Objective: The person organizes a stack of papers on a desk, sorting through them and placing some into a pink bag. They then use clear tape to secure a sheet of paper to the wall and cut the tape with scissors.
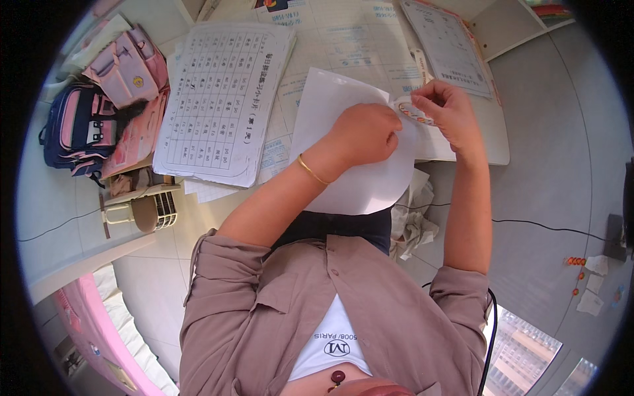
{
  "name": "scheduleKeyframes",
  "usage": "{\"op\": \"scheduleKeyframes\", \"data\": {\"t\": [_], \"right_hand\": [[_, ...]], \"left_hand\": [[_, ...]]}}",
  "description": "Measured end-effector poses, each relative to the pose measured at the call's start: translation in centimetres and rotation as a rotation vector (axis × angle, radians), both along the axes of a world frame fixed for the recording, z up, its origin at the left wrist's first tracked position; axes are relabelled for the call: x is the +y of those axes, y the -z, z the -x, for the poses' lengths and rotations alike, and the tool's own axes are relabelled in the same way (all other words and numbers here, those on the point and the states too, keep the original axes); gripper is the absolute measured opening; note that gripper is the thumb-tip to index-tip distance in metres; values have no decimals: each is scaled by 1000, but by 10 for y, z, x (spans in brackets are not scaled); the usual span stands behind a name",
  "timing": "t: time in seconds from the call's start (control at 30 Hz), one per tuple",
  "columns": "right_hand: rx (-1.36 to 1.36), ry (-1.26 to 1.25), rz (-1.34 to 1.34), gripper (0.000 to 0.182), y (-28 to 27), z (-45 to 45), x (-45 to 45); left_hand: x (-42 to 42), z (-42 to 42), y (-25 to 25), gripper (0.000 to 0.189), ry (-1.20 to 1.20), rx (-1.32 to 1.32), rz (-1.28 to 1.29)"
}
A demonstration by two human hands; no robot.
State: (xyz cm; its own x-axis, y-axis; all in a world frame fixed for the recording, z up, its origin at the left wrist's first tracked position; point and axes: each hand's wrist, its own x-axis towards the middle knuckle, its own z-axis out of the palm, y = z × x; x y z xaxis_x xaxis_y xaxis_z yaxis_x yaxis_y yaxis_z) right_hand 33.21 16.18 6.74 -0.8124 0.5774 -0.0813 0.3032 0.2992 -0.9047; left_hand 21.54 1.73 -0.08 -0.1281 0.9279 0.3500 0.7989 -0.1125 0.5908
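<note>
A blank white sheet of paper (342,190) lies before me, its near part reaching past the table edge over my lap. My left hand (366,133) rests on the sheet with its fingers curled in, beside the sheet's right edge. Whether those fingers pinch anything is hidden. Between thumb and forefinger, my right hand (446,111) holds a small curved strip with a colourful pattern (413,115). The strip's left end comes close to the left hand's fingertips. Just beyond the right hand lies a narrow printed strip (421,67) bearing writing.
A stack of printed worksheets (213,104) lies on the left of the table (342,44). Another printed sheet (448,47) is at the far right. A pink bag (126,69) and a dark blue backpack (81,128) stand at left. Crumpled paper (418,222) sits below the table edge.
</note>
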Motion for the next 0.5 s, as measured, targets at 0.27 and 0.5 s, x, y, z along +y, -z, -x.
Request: {"op": "scheduleKeyframes", "data": {"t": [0.27, 0.5], "right_hand": [[-45, -53, -145, 9, 5, -10, -16], [11, -58, -166, 11, 9, -29, -35]], "left_hand": [[23, 32, 2, 12, -258, -28, -320], [33, 33, -15, 13, -160, 193, 40]]}}
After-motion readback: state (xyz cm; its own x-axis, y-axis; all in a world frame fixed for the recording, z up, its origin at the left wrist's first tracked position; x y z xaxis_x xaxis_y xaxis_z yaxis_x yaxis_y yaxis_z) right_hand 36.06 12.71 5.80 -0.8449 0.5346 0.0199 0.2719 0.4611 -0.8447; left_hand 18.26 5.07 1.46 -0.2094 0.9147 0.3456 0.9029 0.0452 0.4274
